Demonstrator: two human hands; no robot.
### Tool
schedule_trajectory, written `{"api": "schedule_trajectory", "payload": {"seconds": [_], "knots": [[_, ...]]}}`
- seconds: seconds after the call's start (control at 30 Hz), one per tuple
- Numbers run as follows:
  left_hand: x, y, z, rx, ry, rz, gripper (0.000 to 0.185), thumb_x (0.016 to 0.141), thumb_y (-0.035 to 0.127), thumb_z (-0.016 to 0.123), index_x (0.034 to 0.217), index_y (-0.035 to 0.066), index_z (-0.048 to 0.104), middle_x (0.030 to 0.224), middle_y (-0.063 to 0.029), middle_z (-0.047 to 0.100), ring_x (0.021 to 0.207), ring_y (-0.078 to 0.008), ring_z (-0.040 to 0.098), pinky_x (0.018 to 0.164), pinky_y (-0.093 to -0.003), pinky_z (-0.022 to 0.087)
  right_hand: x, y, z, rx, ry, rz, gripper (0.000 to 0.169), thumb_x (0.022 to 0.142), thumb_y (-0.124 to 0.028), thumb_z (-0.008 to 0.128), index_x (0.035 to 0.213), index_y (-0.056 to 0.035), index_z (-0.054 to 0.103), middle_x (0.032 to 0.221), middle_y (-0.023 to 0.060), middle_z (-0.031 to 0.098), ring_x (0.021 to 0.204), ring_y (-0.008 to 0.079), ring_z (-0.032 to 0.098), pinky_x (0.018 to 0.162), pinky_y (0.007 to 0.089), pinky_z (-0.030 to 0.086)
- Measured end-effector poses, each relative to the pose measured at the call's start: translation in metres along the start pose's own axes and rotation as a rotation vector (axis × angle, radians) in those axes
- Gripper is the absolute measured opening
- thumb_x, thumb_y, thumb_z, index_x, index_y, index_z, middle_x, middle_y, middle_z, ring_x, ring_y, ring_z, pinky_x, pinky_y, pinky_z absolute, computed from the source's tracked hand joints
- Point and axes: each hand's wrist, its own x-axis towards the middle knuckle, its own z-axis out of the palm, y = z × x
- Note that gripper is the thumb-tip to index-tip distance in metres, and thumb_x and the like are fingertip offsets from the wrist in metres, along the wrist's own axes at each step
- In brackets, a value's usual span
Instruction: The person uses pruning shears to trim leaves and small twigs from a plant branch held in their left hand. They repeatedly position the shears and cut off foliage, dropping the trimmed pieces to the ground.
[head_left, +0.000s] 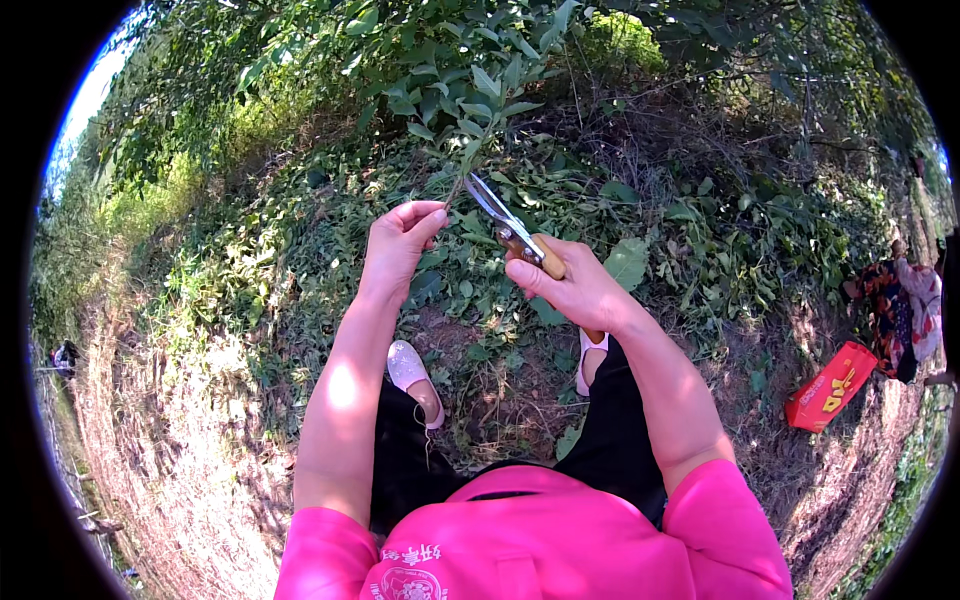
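Note:
My left hand (406, 244) pinches the lower end of a thin leafy branch (480, 124) between thumb and fingers. The branch's green leaves spread upward from there, overlapping the foliage behind, so I cannot tell whether it is still attached. My right hand (577, 281) grips pruning shears (517, 232) with yellow-brown handles and long narrow metal blades. The blade tips point up and left and lie right beside the stem, a little above my left fingers. Whether the tips touch the stem is too small to tell.
Leafy bushes (300, 67) rise ahead. Low plants and cut-looking foliage (322, 247) cover the ground around my light shoes (409, 365). At the right lies a red bag (831, 388) bearing writing, near a person in patterned clothing (892, 315). Dry straw-like ground (180, 450) extends left.

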Motion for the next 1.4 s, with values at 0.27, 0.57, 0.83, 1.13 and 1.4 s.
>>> {"api": "schedule_trajectory", "payload": {"seconds": [0.27,0.57,0.83,1.13,1.4], "knots": [[0.002,-0.001,0.001,0.007,-0.023,-0.019,0.019,0.085,0.014,0.066,0.101,0.004,0.065,0.086,-0.0005,0.066,0.072,-0.0041,0.055,0.063,-0.0179,0.040,-0.007,-0.009,-0.006,-0.023,-0.017,0.095,0.044,0.085,-0.044,0.065,0.095,-0.0018,0.060,0.069,0.0003,0.053,0.065,0.0081,0.045,0.060,0.0268,0.041],[0.001,0.001,0.000,0.035,-0.005,0.006,0.020,0.085,0.014,0.066,0.101,0.002,0.065,0.085,-0.0016,0.066,0.072,-0.0047,0.055,0.063,-0.0191,0.041,-0.005,-0.005,-0.004,0.013,-0.004,0.074,0.041,0.085,-0.042,0.066,0.093,-0.0022,0.062,0.065,-0.0020,0.051,0.061,0.0067,0.044,0.056,0.0252,0.039],[0.000,0.001,-0.002,0.039,0.025,0.021,0.019,0.084,0.013,0.066,0.101,0.003,0.066,0.086,-0.0014,0.067,0.073,-0.0047,0.055,0.063,-0.0194,0.041,-0.003,-0.007,-0.003,0.077,0.098,0.068,0.032,0.084,-0.033,0.070,0.092,-0.0026,0.064,0.061,-0.0049,0.049,0.052,0.0031,0.042,0.046,0.0223,0.036],[0.001,0.003,-0.004,0.050,0.172,0.089,0.015,0.084,0.010,0.066,0.097,0.003,0.068,0.084,-0.0013,0.066,0.072,-0.0053,0.057,0.063,-0.0196,0.042,-0.006,-0.009,-0.015,0.108,0.093,0.042,0.043,0.089,-0.041,0.059,0.105,-0.0013,0.056,0.075,0.0007,0.056,0.067,0.0090,0.054,0.060,0.0254,0.045],[0.000,0.005,-0.003,0.103,0.195,0.163,0.016,0.084,0.011,0.066,0.099,0.004,0.068,0.085,0.0002,0.066,0.075,-0.0047,0.057,0.063,-0.0188,0.041,-0.009,-0.003,-0.009,0.025,0.035,0.017,0.045,0.084,-0.042,0.067,0.105,-0.0034,0.058,0.082,-0.0002,0.053,0.076,0.0085,0.047,0.068,0.0254,0.042]]}}
